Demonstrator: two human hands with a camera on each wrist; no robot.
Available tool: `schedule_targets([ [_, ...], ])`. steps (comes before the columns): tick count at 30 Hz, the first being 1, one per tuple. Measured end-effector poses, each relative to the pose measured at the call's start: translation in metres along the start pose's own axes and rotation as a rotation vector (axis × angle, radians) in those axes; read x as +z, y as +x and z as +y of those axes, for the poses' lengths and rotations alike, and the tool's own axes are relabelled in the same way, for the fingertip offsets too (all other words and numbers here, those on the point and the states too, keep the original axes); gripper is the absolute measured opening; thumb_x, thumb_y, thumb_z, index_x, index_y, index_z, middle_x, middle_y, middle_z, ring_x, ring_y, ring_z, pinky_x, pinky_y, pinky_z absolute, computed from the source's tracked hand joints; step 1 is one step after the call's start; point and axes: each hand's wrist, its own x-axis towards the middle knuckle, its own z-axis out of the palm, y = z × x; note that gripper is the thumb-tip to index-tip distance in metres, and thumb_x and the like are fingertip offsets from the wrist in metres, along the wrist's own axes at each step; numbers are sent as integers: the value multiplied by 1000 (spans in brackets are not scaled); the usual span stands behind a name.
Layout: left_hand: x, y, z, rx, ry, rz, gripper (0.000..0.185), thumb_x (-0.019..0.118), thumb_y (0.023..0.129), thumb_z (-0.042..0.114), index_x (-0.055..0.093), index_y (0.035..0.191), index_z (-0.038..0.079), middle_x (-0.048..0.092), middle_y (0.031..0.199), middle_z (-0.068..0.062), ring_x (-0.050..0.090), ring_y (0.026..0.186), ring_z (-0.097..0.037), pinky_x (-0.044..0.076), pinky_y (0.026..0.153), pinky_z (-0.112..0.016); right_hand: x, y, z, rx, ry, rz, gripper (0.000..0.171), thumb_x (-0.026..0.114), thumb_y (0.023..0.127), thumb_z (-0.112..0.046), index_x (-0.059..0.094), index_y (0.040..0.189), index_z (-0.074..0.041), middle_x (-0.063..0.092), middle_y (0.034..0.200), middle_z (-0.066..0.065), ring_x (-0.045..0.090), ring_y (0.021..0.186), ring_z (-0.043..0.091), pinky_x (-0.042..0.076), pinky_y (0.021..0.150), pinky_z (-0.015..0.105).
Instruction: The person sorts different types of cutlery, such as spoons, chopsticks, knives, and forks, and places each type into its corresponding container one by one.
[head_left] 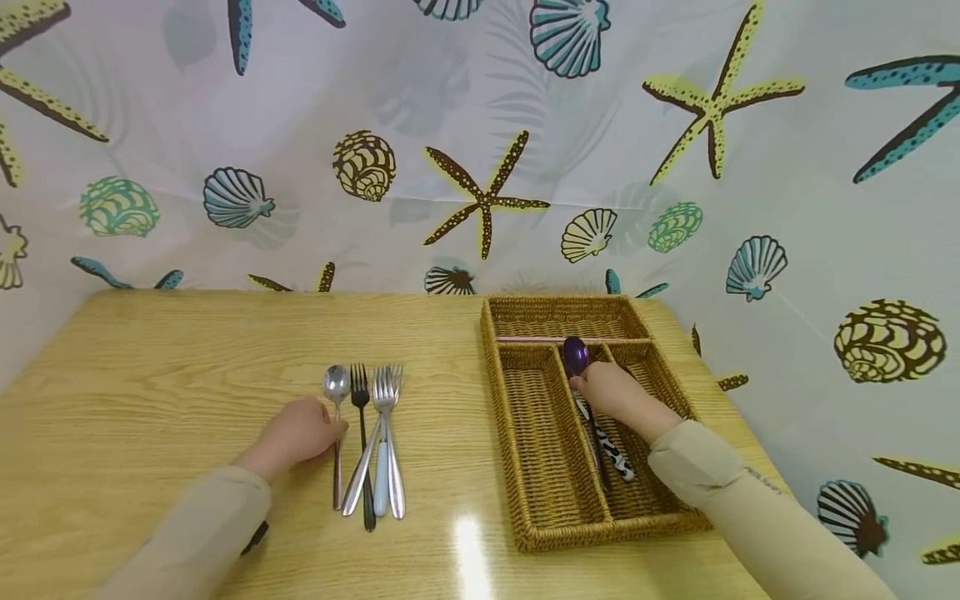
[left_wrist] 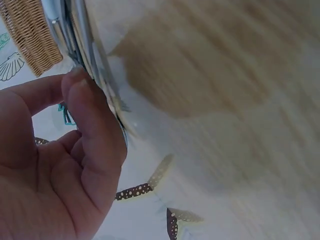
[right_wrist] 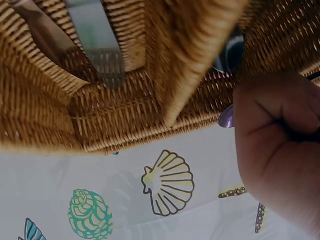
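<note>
My right hand (head_left: 609, 390) grips a purple spoon (head_left: 576, 354) over the middle compartment of the wicker tray (head_left: 501, 433), bowl toward the back. In the right wrist view, the curled fingers hide most of the spoon, with a bit of its purple bowl (right_wrist: 227, 117) showing. Beneath that hand lies a utensil with a black-and-white patterned handle (head_left: 617, 460). On the table at left, my left hand (head_left: 300, 430) pinches the handle of a silver spoon (head_left: 337, 383) between thumb and finger. Right beside it are a black fork (head_left: 360, 387) and silver forks (head_left: 387, 387) with crossing handles.
A thin pink rod (head_left: 551, 339) lies along the divider of the tray's rear compartment. The right wrist view shows a flat metal blade (right_wrist: 97, 42) in a side compartment. Behind the wooden table (head_left: 187, 350) hangs a shell-patterned cloth (head_left: 300, 108).
</note>
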Motion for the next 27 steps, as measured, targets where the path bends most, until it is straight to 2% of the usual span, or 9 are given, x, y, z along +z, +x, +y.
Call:
schedule_targets([
  [6, 6, 1, 2, -28, 51, 22, 32, 58, 81, 23, 40, 57, 13, 39, 53, 2, 38, 48, -12, 31, 45, -25, 11, -3, 4, -36, -91, -36, 46, 40, 100, -14, 38, 53, -15, 29, 46, -5, 25, 41, 7, 30, 45, 22],
  [9, 8, 3, 1, -30, 57, 36, 28, 59, 79, 18, 41, 58, 12, 40, 55, 1, 40, 50, -14, 32, 46, -26, 21, 8, 13, -41, -133, -52, 40, 41, 99, -15, 46, 60, -11, 36, 50, -1, 31, 44, 9, 33, 47, 24],
  [14, 10, 8, 2, -21, 88, 54, 22, 58, 76, 13, 44, 59, 10, 44, 57, -3, 43, 51, -16, 33, 46, -27, 68, 69, 77, -78, -228, -63, 42, 36, 101, -30, 57, 72, -8, 49, 60, 6, 42, 50, 15, 41, 53, 33],
  [17, 9, 8, 5, -22, 84, 46, 21, 59, 77, 13, 46, 61, 9, 46, 59, -4, 44, 53, -17, 35, 47, -27, 94, 100, 114, -144, -313, -40, 44, 32, 102, -34, 58, 76, -9, 50, 63, 7, 41, 51, 15, 37, 52, 33],
  [18, 8, 8, 6, -31, 77, 40, 21, 59, 77, 14, 46, 62, 9, 46, 60, -4, 44, 53, -17, 35, 47, -27, 91, 98, 109, -97, -314, -78, 38, 35, 102, -29, 58, 79, -8, 51, 67, 8, 42, 54, 17, 37, 53, 34],
  [20, 8, 8, 6, -51, 61, 34, 21, 59, 77, 14, 45, 62, 9, 45, 60, -3, 44, 53, -17, 35, 47, -27, 83, 86, 96, -90, -333, -98, 32, 37, 101, -20, 58, 80, -8, 49, 67, 7, 39, 54, 16, 34, 54, 33],
  [22, 8, 9, 5, -65, 39, 30, 20, 59, 77, 14, 45, 63, 8, 44, 60, -3, 43, 53, -17, 35, 47, -26, 67, 66, 72, -55, -321, -128, 31, 38, 100, -13, 56, 75, -10, 45, 64, 4, 34, 54, 14, 29, 54, 30],
  [24, 8, 9, 4, -74, 18, 23, 20, 59, 78, 14, 46, 64, 7, 45, 60, -3, 43, 52, -16, 35, 47, -25, 47, 39, 40, 23, -278, -171, 31, 40, 97, -4, 53, 70, -11, 41, 60, 3, 32, 55, 14, 28, 54, 30],
  [27, 7, 9, 1, -71, -19, 12, 18, 59, 79, 13, 48, 67, 5, 48, 60, -5, 45, 50, -15, 36, 47, -24, 32, 14, 16, 23, -266, -159, 36, 40, 96, 0, 45, 63, -13, 31, 56, 0, 26, 54, 12, 25, 53, 27],
])
